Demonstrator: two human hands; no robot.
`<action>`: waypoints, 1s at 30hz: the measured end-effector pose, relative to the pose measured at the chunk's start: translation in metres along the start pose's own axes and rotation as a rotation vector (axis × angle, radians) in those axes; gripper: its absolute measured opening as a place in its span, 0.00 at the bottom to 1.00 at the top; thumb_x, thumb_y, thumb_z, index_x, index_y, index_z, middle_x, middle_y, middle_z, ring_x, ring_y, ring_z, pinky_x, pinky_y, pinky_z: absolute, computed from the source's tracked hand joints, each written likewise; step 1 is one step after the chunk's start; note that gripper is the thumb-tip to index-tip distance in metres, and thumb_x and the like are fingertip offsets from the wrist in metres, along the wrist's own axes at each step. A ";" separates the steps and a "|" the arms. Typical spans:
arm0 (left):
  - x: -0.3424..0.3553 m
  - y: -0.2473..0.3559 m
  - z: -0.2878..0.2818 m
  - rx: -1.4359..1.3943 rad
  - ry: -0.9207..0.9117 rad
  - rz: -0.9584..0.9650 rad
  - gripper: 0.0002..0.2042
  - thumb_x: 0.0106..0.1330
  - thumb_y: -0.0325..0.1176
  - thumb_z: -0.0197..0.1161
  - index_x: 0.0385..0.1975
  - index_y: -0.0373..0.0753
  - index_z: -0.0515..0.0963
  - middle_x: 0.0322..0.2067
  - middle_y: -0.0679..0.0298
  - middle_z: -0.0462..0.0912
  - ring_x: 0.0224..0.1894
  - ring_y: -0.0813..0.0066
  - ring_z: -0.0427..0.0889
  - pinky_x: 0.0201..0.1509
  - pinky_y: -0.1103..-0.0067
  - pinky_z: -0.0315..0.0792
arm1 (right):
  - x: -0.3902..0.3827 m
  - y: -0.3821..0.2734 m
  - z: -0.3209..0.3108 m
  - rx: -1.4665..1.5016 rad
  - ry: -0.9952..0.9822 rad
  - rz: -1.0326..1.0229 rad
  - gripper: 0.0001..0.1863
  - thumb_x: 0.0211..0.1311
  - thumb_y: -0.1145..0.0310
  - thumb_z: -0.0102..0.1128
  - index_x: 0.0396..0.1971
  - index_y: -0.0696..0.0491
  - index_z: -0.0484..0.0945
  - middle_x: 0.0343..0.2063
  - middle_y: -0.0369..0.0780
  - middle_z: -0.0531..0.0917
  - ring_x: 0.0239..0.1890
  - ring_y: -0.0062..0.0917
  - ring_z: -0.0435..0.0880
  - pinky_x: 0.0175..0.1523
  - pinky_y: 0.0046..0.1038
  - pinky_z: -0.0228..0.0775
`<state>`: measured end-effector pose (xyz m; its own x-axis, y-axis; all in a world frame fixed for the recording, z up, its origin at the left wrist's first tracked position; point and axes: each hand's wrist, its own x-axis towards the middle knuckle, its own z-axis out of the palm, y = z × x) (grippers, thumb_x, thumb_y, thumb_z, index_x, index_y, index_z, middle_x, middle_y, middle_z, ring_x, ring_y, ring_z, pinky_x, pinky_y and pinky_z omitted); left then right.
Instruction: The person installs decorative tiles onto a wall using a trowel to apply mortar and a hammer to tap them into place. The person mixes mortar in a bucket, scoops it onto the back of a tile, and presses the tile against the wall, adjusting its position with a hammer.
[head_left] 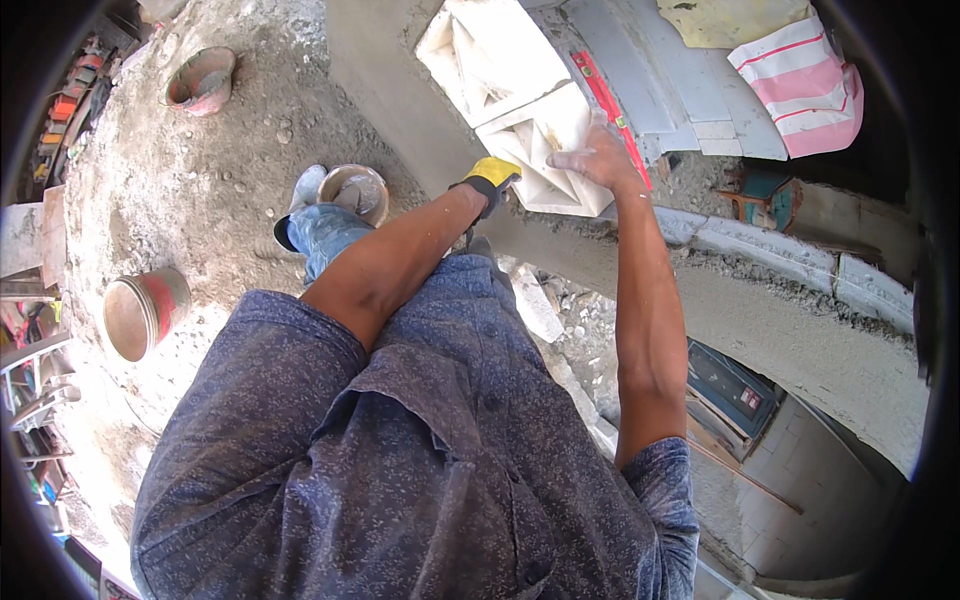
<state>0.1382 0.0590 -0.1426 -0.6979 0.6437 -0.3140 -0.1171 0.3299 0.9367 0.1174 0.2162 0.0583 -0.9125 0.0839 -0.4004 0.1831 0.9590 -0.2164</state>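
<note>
A white patterned breeze block [540, 165] with angular recesses rests on the grey mortared wall ledge. Beyond it, touching or nearly so, stands a second breeze block [490, 60]. My left hand [490, 182], in a yellow and black glove, is closed at the near block's left edge, its fingertips partly hidden. My bare right hand [597, 160] grips that block's right side, with the thumb across its face and the other fingers over the edge. Close beyond my right hand lies a red spirit level [612, 115] along the blocks' right side.
A mortar-stained bowl [356, 194] sits by my left foot. Another basin [203, 80] and a tipped bucket [147, 312] are on the rough ground at left. A striped pink-and-white sack [803, 85] lies at far right. Rubble [585, 330] fills the gap below the ledge.
</note>
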 end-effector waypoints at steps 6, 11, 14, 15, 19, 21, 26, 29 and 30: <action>-0.005 -0.005 0.004 0.436 0.089 0.288 0.16 0.56 0.28 0.67 0.45 0.41 0.79 0.42 0.52 0.82 0.47 0.50 0.80 0.50 0.64 0.74 | 0.004 0.009 0.006 -0.089 0.011 0.000 0.51 0.36 0.46 0.79 0.54 0.69 0.70 0.52 0.60 0.76 0.58 0.49 0.75 0.63 0.38 0.66; -0.001 -0.009 0.007 0.402 0.111 0.253 0.15 0.55 0.27 0.67 0.44 0.40 0.78 0.40 0.53 0.82 0.46 0.50 0.80 0.49 0.64 0.74 | 0.005 0.013 0.012 -0.134 0.123 -0.062 0.52 0.36 0.45 0.79 0.55 0.69 0.69 0.52 0.60 0.76 0.57 0.50 0.76 0.62 0.39 0.66; 0.000 -0.010 0.008 0.365 0.131 0.236 0.15 0.55 0.27 0.67 0.43 0.40 0.78 0.40 0.53 0.82 0.45 0.50 0.81 0.48 0.63 0.75 | 0.006 0.012 0.012 -0.124 0.108 -0.051 0.54 0.36 0.43 0.79 0.56 0.69 0.67 0.52 0.61 0.76 0.56 0.50 0.76 0.62 0.39 0.66; 0.001 -0.009 0.009 0.349 0.141 0.227 0.14 0.55 0.26 0.67 0.43 0.40 0.78 0.39 0.53 0.82 0.45 0.50 0.81 0.48 0.63 0.75 | 0.006 0.014 0.012 -0.110 0.101 -0.058 0.55 0.36 0.43 0.79 0.56 0.70 0.67 0.52 0.61 0.76 0.56 0.50 0.76 0.63 0.39 0.66; 0.005 -0.012 0.013 0.293 0.208 0.046 0.08 0.56 0.28 0.64 0.36 0.40 0.81 0.39 0.51 0.83 0.45 0.51 0.82 0.46 0.63 0.76 | 0.002 -0.001 0.004 -0.034 -0.011 -0.046 0.53 0.38 0.48 0.78 0.61 0.67 0.65 0.58 0.62 0.69 0.64 0.55 0.65 0.69 0.43 0.58; 0.009 0.004 0.012 0.438 0.243 -0.085 0.06 0.57 0.30 0.62 0.33 0.40 0.83 0.39 0.51 0.83 0.46 0.51 0.82 0.46 0.63 0.76 | -0.005 0.004 0.009 -0.025 0.026 0.014 0.51 0.39 0.48 0.78 0.59 0.67 0.67 0.60 0.62 0.68 0.64 0.56 0.64 0.68 0.45 0.58; 0.035 -0.041 0.012 0.008 0.678 -0.308 0.25 0.57 0.37 0.58 0.56 0.35 0.74 0.59 0.45 0.74 0.57 0.46 0.76 0.60 0.65 0.71 | -0.007 -0.003 0.016 -0.042 0.079 0.006 0.53 0.41 0.48 0.77 0.64 0.62 0.63 0.66 0.60 0.59 0.67 0.58 0.58 0.69 0.51 0.55; 0.025 -0.015 0.013 0.028 0.531 -0.259 0.35 0.56 0.39 0.59 0.66 0.33 0.63 0.66 0.41 0.64 0.64 0.45 0.70 0.66 0.67 0.67 | -0.014 0.003 0.022 -0.010 0.096 0.031 0.58 0.42 0.48 0.75 0.70 0.58 0.54 0.68 0.60 0.54 0.69 0.59 0.55 0.70 0.54 0.50; 0.027 -0.013 0.016 0.119 0.531 -0.211 0.37 0.56 0.39 0.60 0.67 0.32 0.59 0.67 0.40 0.61 0.65 0.45 0.67 0.67 0.68 0.65 | -0.014 0.007 0.030 -0.045 0.142 0.011 0.59 0.43 0.48 0.75 0.72 0.56 0.51 0.69 0.60 0.54 0.69 0.58 0.54 0.71 0.55 0.48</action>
<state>0.1318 0.0832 -0.1655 -0.9301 0.1314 -0.3429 -0.2338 0.5083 0.8289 0.1422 0.2135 0.0353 -0.9538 0.1285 -0.2715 0.1794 0.9687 -0.1718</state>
